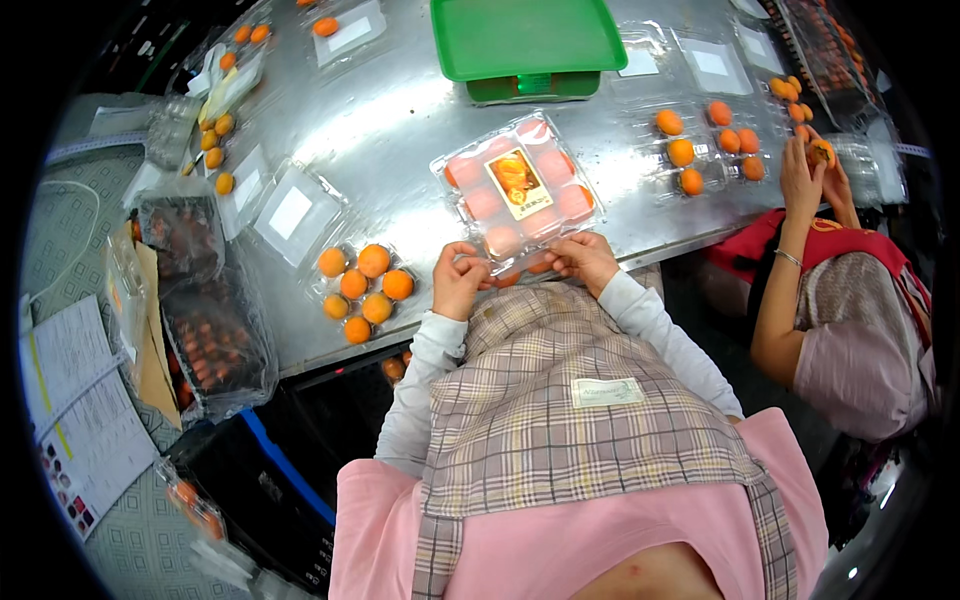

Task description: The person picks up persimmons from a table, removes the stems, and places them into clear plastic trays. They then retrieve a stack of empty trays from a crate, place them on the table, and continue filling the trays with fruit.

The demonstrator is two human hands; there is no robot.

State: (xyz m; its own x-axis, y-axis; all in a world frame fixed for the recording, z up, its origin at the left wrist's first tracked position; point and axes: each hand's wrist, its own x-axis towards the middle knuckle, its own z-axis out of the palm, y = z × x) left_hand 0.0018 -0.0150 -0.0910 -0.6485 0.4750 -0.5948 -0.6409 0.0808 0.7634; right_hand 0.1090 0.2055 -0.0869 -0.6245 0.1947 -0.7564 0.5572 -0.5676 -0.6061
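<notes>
A clear plastic clamshell box (491, 176) of orange persimmons lies before me at the metal table's front edge, its lid over the fruit and a printed label on top. My left hand (460, 279) pinches the near left corner of the box. With thumb and fingers, my right hand (583, 259) holds its near right edge. To the left, several loose-looking persimmons (354, 284) sit in a clear tray without a lid over them. A green scale (529, 45) with a lit display stands beyond the box.
Lids with white pads (289, 212) lie on the left. More persimmons (680, 152) in trays stand on the right, where a co-worker's hands (806, 176) hold one fruit. Film-wrapped dark crates (210, 330) stand left of the table (420, 202). Stacked clear trays (862, 172) are at the far right.
</notes>
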